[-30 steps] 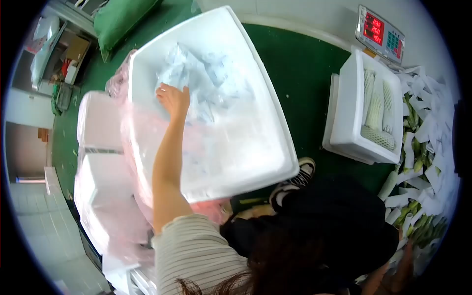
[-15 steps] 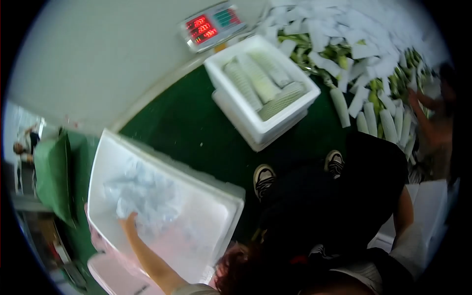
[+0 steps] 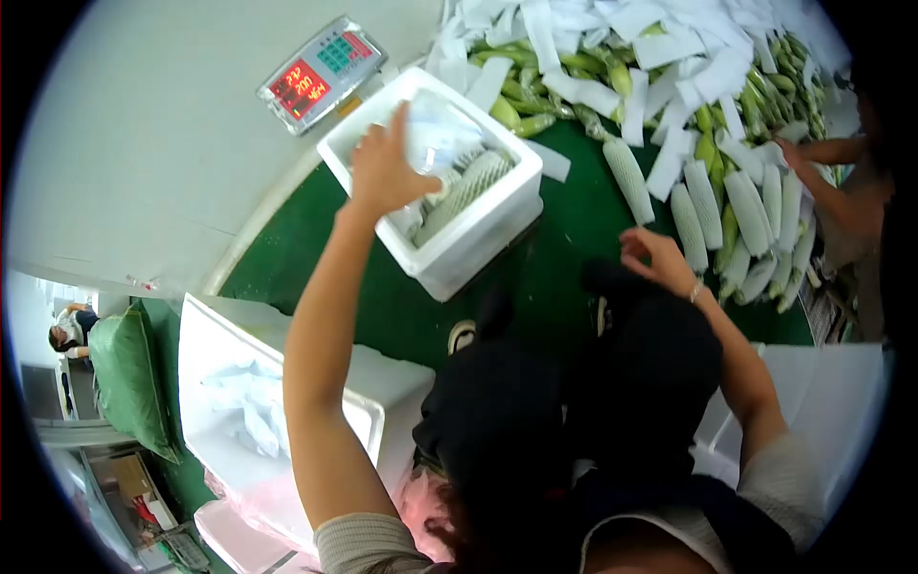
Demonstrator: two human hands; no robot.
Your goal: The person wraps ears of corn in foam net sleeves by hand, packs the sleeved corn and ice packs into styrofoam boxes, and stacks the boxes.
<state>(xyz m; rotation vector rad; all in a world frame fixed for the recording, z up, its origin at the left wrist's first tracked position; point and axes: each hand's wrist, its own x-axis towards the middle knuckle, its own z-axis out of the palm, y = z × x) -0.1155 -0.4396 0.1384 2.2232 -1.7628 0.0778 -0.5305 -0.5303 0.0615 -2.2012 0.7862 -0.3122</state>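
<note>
My left hand (image 3: 382, 170) is over the left rim of a white foam box (image 3: 478, 244), its fingers spread. Beside its fingers, inside the box, lies a clear bluish bag (image 3: 438, 132) on top of net-wrapped items (image 3: 475, 189); the hand does not visibly grip it. My right hand (image 3: 660, 256) hangs over the green floor, right of the box, near a net-sleeved piece (image 3: 628, 180). Its fingers are loosely curled and apart, with nothing visible in them.
A scale with red digits (image 3: 304, 88) stands behind the box. Bluish bags (image 3: 251, 407) lie in a large white tub (image 3: 203, 359). Green produce (image 3: 727, 206) and white wraps (image 3: 674, 48) spread at the right, near a co-worker's hand (image 3: 813, 167). A green sack (image 3: 129, 373) lies left.
My left hand has moved from the large tub to the foam box, where a clear bag now lies on the wrapped items. My right hand has come into view. The view has turned right.
</note>
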